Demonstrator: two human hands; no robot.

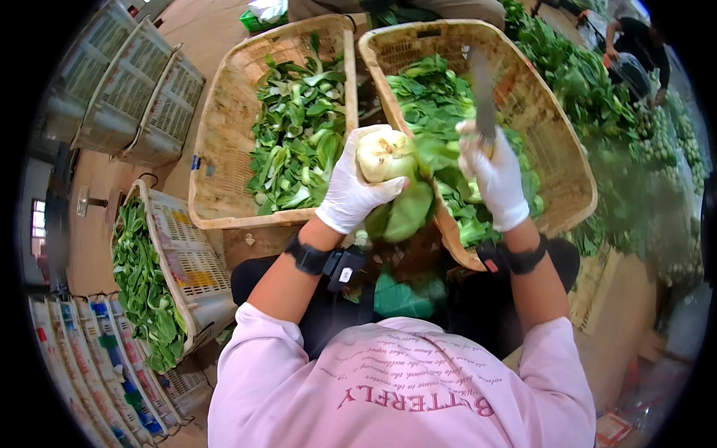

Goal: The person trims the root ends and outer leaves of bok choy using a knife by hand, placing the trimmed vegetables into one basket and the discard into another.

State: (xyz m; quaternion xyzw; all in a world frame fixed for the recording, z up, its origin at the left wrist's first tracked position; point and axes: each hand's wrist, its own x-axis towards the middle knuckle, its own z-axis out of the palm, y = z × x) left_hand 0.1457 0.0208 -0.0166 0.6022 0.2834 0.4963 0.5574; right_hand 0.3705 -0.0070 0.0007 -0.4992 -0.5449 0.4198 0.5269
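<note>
My left hand (361,182), in a white glove, grips a head of bok choy (386,155) with its pale cut base facing up and its green leaves hanging down. My gloved right hand (496,173) holds a knife (483,95) over the right crate, its blurred blade pointing away from me. Loose leaves (297,129) lie in the left plastic crate (210,145). The right plastic crate (566,162) holds more bok choy (437,95), partly hidden by my right hand.
At the left stands a crate (190,269) full of greens, near stacked crates (129,89) and a row of nested crates (95,364). A large pile of greens (582,84) lies at the right, with another person (638,61) beside it. Someone's legs (465,10) are beyond the crates.
</note>
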